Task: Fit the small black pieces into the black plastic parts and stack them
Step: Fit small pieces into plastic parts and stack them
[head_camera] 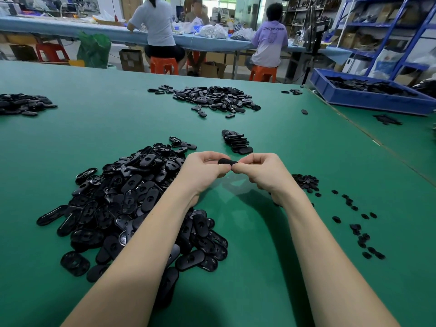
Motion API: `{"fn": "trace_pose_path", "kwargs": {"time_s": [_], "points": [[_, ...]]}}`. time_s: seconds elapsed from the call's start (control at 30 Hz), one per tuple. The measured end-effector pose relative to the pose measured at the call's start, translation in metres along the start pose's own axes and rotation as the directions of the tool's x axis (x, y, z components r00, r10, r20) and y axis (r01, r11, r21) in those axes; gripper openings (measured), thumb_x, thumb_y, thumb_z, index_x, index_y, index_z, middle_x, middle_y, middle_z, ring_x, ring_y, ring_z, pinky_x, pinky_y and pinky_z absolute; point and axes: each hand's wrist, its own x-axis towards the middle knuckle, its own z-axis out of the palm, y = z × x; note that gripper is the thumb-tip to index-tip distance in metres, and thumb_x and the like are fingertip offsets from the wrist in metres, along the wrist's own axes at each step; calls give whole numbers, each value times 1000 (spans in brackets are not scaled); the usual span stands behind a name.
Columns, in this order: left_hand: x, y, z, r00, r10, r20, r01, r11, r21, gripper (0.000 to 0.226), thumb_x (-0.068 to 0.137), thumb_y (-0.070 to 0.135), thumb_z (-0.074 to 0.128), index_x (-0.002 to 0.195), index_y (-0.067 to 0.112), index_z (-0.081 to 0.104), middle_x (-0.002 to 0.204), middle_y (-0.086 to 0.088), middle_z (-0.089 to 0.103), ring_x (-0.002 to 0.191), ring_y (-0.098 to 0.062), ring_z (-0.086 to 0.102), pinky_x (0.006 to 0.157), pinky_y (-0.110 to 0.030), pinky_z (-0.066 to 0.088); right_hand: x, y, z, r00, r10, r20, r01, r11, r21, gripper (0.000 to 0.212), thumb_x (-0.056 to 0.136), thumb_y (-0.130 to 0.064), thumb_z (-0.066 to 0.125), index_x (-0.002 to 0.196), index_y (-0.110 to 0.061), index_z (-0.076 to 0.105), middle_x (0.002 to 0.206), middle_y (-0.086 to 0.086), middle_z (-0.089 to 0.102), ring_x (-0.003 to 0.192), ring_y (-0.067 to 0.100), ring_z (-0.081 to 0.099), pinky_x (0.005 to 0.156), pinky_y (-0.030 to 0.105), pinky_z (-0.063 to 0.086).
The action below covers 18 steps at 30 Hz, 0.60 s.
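My left hand (203, 169) and my right hand (258, 172) meet above the green table (259, 267), both pinching one black plastic part (227, 161) between their fingertips. Whether a small piece sits in it is hidden by my fingers. A big heap of black oval plastic parts (132, 199) lies under and left of my left forearm. Small black pieces (305, 181) lie in a little pile right of my right hand, with more scattered (361, 234) toward the table's right edge. A short leaning stack of parts (237, 142) stands just beyond my hands.
Another heap of black parts (212, 99) lies farther back, and one more (23, 103) at the far left. A blue bin (368, 97) with black parts sits at the back right. Three people sit at a blue bench (212, 43) beyond.
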Motion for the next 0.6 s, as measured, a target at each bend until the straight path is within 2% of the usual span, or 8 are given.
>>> {"fn": "trace_pose_path", "kwargs": {"time_s": [0.13,0.3,0.5,0.6], "points": [[2,-2,3,999,-47,-20,46,998,-38,19,83,-5,72,81,15,71,80,-5,70,74,-15,64,84,-26,54,2,2,5,999,-33,-33,32,999,-30,18,75,-22,83,71,-18,66,53,-14,53,43,-1,42,44,10,31],[2,-3,4,997,-76,-32,74,996,-58,19,81,-5,73,80,14,71,82,-9,71,79,-20,65,95,-36,54,3,4,3,998,-63,-26,62,997,-45,18,74,-19,83,71,-19,66,58,-11,56,50,3,46,48,13,35],[2,-5,2,995,-97,-6,96,992,-77,18,82,-7,72,83,12,72,88,-13,72,81,-21,66,94,-33,55,1,6,4,999,-42,-19,41,999,-33,18,76,-19,83,72,-19,65,59,-8,55,46,2,43,46,12,34],[2,-4,1,993,-102,63,111,979,-171,18,84,-11,69,87,6,71,88,-13,71,79,-18,65,84,-23,57,0,5,1,1000,-21,4,21,999,40,20,81,-15,80,72,-19,63,50,-17,52,39,-1,40,41,9,30]]}}
